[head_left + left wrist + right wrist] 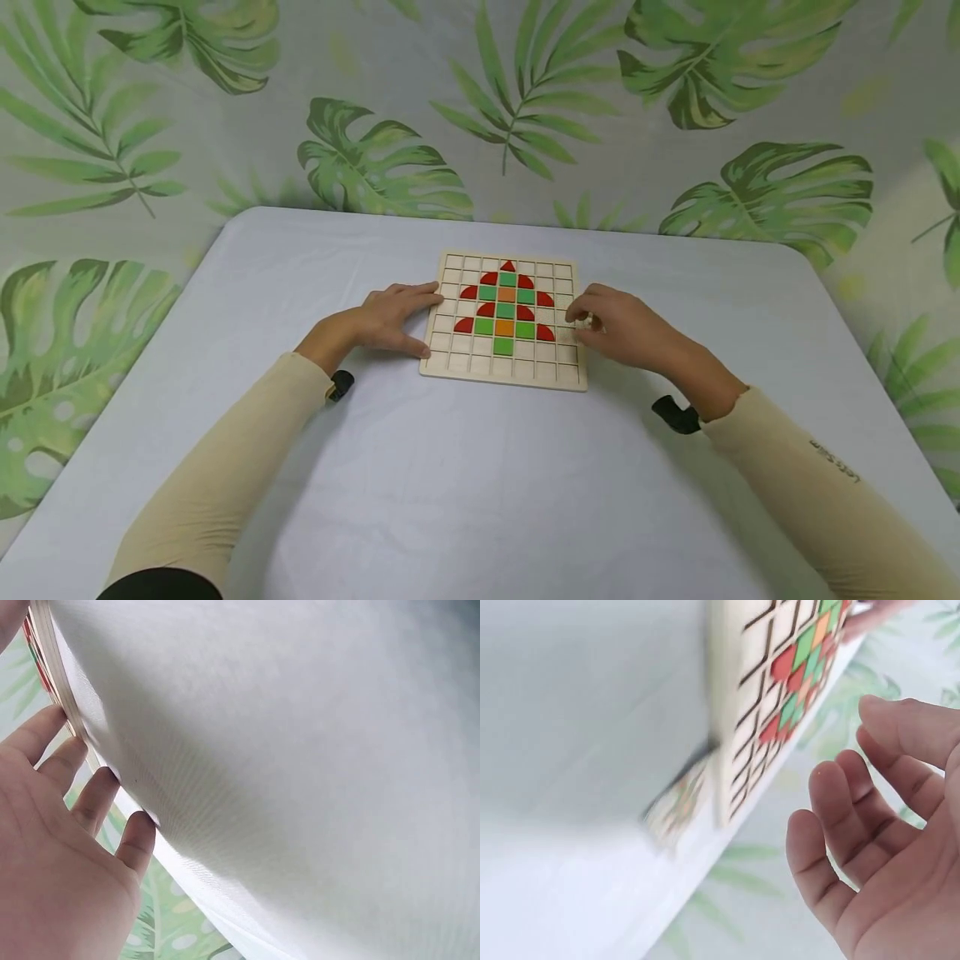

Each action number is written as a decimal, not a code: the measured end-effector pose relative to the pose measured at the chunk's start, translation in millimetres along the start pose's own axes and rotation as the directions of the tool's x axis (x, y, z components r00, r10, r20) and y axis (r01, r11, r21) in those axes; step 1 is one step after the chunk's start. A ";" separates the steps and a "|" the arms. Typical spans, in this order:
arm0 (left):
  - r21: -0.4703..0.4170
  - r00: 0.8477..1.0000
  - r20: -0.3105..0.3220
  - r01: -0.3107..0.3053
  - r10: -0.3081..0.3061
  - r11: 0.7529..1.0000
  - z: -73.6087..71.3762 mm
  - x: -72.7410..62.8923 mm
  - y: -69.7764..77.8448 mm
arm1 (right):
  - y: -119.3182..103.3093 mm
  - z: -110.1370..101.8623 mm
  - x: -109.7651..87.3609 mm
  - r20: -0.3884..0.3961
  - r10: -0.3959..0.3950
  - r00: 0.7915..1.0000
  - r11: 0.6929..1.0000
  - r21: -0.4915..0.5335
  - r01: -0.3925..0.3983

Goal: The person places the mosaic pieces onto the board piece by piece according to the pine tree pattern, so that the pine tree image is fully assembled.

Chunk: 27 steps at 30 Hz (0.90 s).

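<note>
A square wooden board [461, 363] with a grid of cells lies on the table. Red, green and orange pieces [505, 310] in its cells form a tree shape with a red triangle [507, 266] on top. My left hand [386, 319] is spread at the board's left side, fingertips and thumb at its edge. In the left wrist view, the fingertips of the left hand [67, 832] meet the board's edge [56, 667]. Over the right edge, my right hand [622, 325] has loosely bent fingers. The right wrist view shows the right hand [885, 832] holding nothing.
A white cloth covers the table [465, 483]. Behind it hangs a leaf-printed backdrop [525, 100]. Black straps are at both wrists, below the beige sleeves [217, 467]. A small blurred patterned patch [679, 806] shows beside the board in the right wrist view.
</note>
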<state>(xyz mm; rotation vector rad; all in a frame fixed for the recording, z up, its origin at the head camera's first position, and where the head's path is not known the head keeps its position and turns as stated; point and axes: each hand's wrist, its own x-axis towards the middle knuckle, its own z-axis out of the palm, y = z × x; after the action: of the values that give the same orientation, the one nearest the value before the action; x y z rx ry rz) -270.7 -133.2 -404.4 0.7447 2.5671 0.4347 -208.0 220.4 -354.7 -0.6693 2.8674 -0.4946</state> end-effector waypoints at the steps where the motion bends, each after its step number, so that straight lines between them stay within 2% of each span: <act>1: 0.001 1.000 -0.001 -0.001 0.001 1.000 0.0 0.2 -0.1 | 4.9 -3.1 -5.6 -0.012 -0.011 1.000 1.000 -0.005 0.011; 5: 0.003 1.000 -0.003 0.001 -0.001 1.000 0.3 0.3 -0.2 | 23.6 -14.1 -27.6 -0.029 -0.017 0.999 0.999 -0.042 0.016; 9: -0.004 1.000 0.001 0.004 -0.004 1.000 0.4 0.2 -0.9 | 42.2 -22.0 -47.0 -0.030 0.015 0.999 0.997 -0.070 -0.017; 13: -0.007 1.000 0.010 0.004 -0.004 1.000 0.3 0.6 -0.6 | 64.3 -24.7 -67.0 -0.053 0.055 0.997 0.995 -0.077 -0.059; 17: -0.001 1.000 0.011 0.005 -0.005 1.000 0.0 0.8 1.0 | 88.2 -24.6 -85.3 -0.087 0.063 0.994 0.993 -0.093 -0.071; 22: -0.001 1.000 0.011 0.008 -0.008 1.000 -1.4 0.2 2.1 | 111.0 -25.3 -101.5 -0.121 0.071 0.990 0.990 -0.110 -0.085; 27: 0.004 1.000 0.015 0.010 -0.010 1.000 -2.3 -0.5 1.6 | 120.6 -24.7 -108.5 -0.146 0.072 0.987 0.990 -0.113 -0.089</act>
<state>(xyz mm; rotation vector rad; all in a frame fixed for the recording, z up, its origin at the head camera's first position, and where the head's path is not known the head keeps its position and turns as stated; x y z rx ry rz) -270.8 -132.6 -401.6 0.7328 2.5576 0.4198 -165.7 378.5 -365.8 -0.5528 3.0641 -0.3759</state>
